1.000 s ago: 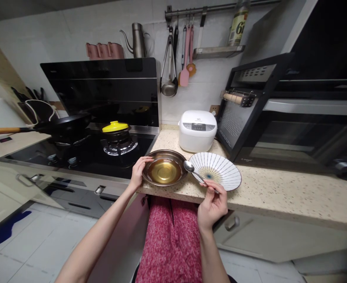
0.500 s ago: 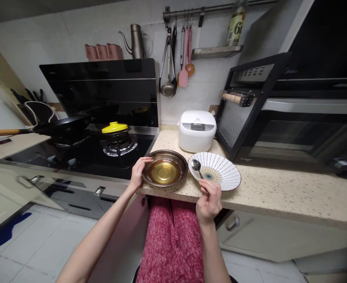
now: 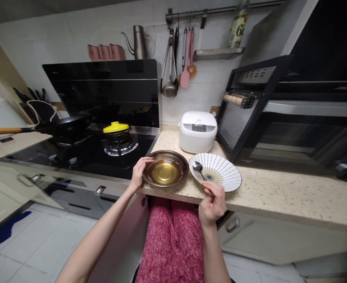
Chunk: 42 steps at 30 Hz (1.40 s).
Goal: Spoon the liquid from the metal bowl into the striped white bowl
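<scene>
My left hand grips the left rim of a round metal bowl, its fingers over the edge. Yellowish liquid lies in the bottom of that bowl, which rests at the counter's front edge. In my right hand is a metal spoon, held by the handle with the fingers closed. The spoon's head is over the left part of a white plate with dark radiating lines. Some pale yellowish liquid seems to lie in the plate's middle; whether the spoon touches it I cannot tell.
Behind the plate stands a white rice cooker. To the left is a black gas stove with a yellow-lidded pot and a wok. An oven is on the right. Utensils, among them a ladle, hang from a rail.
The whole view has shifted slightly. My right hand and the spoon have moved a little to the right over the plate. My left hand stays on the bowl's rim.
</scene>
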Available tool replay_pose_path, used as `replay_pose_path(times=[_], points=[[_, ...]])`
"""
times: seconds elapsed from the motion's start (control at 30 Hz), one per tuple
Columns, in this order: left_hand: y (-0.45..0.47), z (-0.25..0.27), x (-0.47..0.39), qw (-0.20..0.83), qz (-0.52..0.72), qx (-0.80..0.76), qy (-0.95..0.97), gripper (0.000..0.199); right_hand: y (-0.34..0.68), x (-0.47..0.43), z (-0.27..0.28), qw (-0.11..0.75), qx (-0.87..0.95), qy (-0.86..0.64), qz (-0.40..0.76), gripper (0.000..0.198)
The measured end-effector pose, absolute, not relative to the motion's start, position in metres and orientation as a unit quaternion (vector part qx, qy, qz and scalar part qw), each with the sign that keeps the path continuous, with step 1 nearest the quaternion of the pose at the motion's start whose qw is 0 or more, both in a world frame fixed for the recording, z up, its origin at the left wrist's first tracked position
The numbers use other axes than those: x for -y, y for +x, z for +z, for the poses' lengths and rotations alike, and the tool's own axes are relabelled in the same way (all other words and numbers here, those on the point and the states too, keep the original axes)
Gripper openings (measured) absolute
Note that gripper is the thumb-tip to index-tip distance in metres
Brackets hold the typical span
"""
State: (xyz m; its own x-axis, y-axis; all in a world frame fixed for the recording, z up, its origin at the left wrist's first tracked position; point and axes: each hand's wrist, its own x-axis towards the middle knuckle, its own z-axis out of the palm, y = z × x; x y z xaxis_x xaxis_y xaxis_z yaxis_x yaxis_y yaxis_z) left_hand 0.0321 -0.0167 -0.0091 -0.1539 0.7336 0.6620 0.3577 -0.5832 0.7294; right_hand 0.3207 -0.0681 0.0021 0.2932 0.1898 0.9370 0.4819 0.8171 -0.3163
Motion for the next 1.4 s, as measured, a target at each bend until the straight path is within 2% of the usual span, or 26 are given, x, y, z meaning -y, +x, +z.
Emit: replay_pose_path(times=[0.1,0.23,0.67,1.4], points=[[0.032,-0.009,0.017,0.150,0.624,-0.433,0.632,0.041,0.315,0.072,0.000,0.793,0.532,-0.296,-0.002,0.013],[0.033,-0.010,0.016,0.150,0.626,-0.434,0.631,0.041,0.304,0.076,-0.005,0.788,0.528,-0.308,0.081,0.012],[0.033,-0.013,0.013,0.150,0.634,-0.420,0.632,0.041,0.270,0.073,-0.012,0.720,0.608,-0.317,0.109,0.016],[0.034,-0.013,0.011,0.141,0.638,-0.417,0.631,0.040,0.270,0.065,-0.014,0.712,0.592,-0.347,0.146,0.022]])
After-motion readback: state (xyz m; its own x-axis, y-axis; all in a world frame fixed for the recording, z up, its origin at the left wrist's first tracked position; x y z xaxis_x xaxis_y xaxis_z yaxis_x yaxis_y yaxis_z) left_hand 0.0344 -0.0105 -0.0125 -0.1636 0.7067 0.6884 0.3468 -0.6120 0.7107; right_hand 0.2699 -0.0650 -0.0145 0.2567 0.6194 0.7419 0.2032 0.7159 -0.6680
